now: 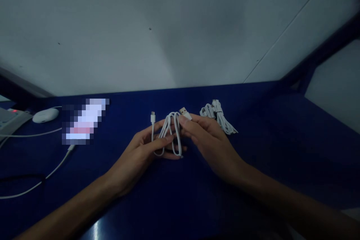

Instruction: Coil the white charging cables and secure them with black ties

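Observation:
A white USB cable [177,135], looped into a loose coil, is held between both hands above the blue table. My left hand [147,144] supports the coil from the left, its thumb pressed over the loops and its fingers behind them. The small plug of the cable stands upright beyond those fingers. My right hand [205,131] pinches the other end of the coil, close to the larger USB-A plug [185,113]. Just past my right hand lie bundled white cables [222,118], tied with dark bands and partly covered by the fingers.
On the left, a pixelated lit phone [86,122] has a white charging cord [57,168] plugged in. A white rounded case [45,115] lies beside a power strip [12,120] with a red light. A pale wall [157,56] rises behind the blue table [174,202].

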`<state>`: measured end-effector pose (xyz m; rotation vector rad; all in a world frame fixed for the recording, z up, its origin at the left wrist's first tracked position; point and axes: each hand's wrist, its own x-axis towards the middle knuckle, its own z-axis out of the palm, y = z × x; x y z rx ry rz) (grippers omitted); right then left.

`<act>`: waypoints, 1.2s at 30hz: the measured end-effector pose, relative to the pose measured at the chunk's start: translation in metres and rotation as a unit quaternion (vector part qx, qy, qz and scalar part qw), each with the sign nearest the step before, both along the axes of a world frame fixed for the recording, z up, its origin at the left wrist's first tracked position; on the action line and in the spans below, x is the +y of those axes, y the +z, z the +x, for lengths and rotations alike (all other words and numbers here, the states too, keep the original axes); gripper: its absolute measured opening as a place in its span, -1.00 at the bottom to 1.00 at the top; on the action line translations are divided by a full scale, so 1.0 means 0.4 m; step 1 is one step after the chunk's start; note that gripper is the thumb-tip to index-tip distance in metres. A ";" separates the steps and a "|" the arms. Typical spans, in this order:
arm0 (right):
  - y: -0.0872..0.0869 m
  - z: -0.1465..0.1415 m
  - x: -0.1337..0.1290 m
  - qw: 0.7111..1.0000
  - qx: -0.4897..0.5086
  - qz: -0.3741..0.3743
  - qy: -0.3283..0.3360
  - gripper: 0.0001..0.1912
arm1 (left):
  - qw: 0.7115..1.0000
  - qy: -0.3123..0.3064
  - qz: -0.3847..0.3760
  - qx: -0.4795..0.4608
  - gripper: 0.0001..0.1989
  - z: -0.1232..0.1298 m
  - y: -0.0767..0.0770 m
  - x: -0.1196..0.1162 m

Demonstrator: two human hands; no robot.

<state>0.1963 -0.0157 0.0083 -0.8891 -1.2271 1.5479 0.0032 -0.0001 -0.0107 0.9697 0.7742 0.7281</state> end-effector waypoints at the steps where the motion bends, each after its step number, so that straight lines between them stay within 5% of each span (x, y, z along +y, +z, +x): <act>1: 0.003 -0.001 -0.001 1.000 -0.002 -0.003 -0.009 -0.65 | 1.000 -0.003 -0.004 -0.001 -0.61 -0.001 -0.002 0.001; 7: 0.001 -0.002 0.005 0.995 -0.070 0.023 -0.073 -0.50 | 0.999 0.023 -0.025 -0.022 -0.67 0.004 0.003 0.001; 17: -0.017 0.011 0.016 0.973 -0.112 0.061 -0.192 -0.64 | 0.995 0.072 -0.008 -0.070 -0.66 0.005 0.012 0.000; 25: -0.037 0.008 0.035 0.982 0.089 -0.152 -0.068 -0.65 | 0.996 0.062 0.007 -0.063 -0.64 0.009 0.016 -0.002; 36: -0.037 0.007 0.030 0.984 0.094 -0.150 -0.025 -0.74 | 0.996 0.055 0.012 -0.070 -0.61 0.002 0.009 0.000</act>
